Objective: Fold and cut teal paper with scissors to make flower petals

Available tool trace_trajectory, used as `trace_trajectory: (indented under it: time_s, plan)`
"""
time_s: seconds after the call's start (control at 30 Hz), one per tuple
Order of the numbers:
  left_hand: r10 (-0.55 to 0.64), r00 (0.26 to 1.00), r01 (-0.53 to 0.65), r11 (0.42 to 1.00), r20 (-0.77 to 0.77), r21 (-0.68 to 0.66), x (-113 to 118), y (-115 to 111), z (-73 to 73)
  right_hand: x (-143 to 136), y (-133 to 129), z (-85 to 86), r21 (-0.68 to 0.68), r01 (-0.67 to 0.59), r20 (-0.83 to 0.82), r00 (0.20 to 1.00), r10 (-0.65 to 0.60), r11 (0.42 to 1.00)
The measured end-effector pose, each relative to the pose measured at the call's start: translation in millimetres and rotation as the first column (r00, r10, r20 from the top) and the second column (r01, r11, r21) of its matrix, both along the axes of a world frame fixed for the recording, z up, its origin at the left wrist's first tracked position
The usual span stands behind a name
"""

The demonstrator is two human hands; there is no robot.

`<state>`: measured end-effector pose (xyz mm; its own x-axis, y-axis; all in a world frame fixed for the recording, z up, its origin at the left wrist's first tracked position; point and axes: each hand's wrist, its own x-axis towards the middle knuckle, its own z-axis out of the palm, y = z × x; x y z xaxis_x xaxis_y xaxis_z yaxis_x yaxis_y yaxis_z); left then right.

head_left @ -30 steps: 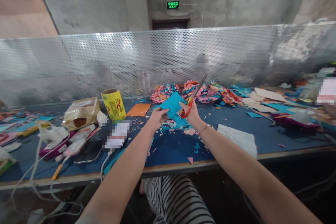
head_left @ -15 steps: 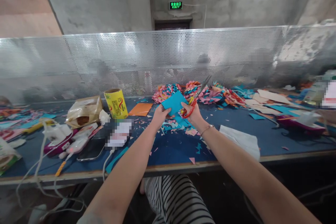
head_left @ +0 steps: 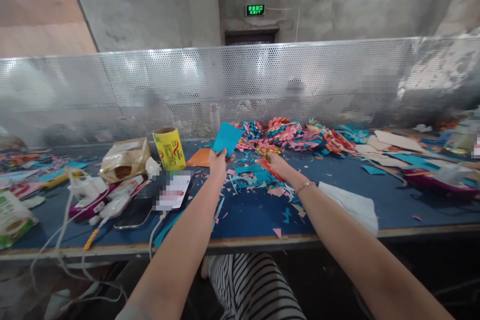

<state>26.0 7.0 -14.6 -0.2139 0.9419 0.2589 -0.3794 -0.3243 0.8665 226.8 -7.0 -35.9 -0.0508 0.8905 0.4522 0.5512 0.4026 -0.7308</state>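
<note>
My left hand (head_left: pixel 219 161) grips a small blue sheet of paper (head_left: pixel 227 137) by its lower edge, holding it up above the table. In my right hand (head_left: pixel 276 162) are scissors with red handles (head_left: pixel 271 166), their blades pointing left toward the sheet. Whether the blades touch the paper I cannot tell. Blue paper scraps (head_left: pixel 253 176) and small pink bits lie on the table under both hands. Behind them sits a heap of cut pink, orange and blue paper pieces (head_left: pixel 283 132).
An orange sheet (head_left: pixel 199 157), a yellow cardboard tube (head_left: pixel 169 149) and a brown bag (head_left: pixel 125 157) stand left, near phones (head_left: pixel 135 212) and cables. A white cloth (head_left: pixel 350 205) lies right, with paper sheets (head_left: pixel 397 141) farther back. A perforated metal screen (head_left: pixel 202 80) closes off the back.
The blue sheet has moved left and turned in my left hand. My right hand has let go of the sheet, and the scissors have swung from pointing up-right to pointing left.
</note>
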Motion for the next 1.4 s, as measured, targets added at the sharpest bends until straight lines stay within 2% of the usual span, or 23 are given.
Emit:
trace_trajectory:
  time_s: [0.1, 0.2, 0.7, 0.97, 1.13, 1.4]
  plan:
    - [-0.002, 1.000, 0.002, 1.000, -0.031, 0.007, 0.8, -1.9, 0.6, -2.9, -3.1, -0.2, -0.012, 0.033, 0.174, 0.984, -0.031, 0.999]
    - [-0.050, 0.995, 0.054, 0.997, -0.084, 0.052, 3.2, -3.8, -0.3, -4.9, -4.9, 1.3, -0.018, 0.016, 0.240, 0.971, -0.011, 1.000]
    - [-0.173, 0.965, 0.183, 0.983, -0.196, 0.033, 8.4, -6.5, -2.1, -12.3, -14.5, 9.5, -0.071, 0.001, 0.252, 0.968, 0.017, 0.997]
    - [-0.181, 0.973, 0.187, 0.982, -0.146, 0.028, 9.7, -10.9, 1.0, -8.9, -11.2, 11.3, -0.117, -0.041, 0.320, 0.944, 0.077, 0.992]
    - [-0.177, 0.973, 0.183, 0.983, -0.151, 0.026, 9.8, -11.8, 2.6, -8.5, -10.0, 12.2, -0.092, -0.007, 0.401, 0.915, 0.043, 0.996]
    - [-0.206, 0.965, 0.213, 0.977, -0.164, 0.025, 8.1, -14.6, 4.7, -11.0, -9.7, 7.2, 0.044, 0.022, 0.466, 0.884, -0.040, 0.999]
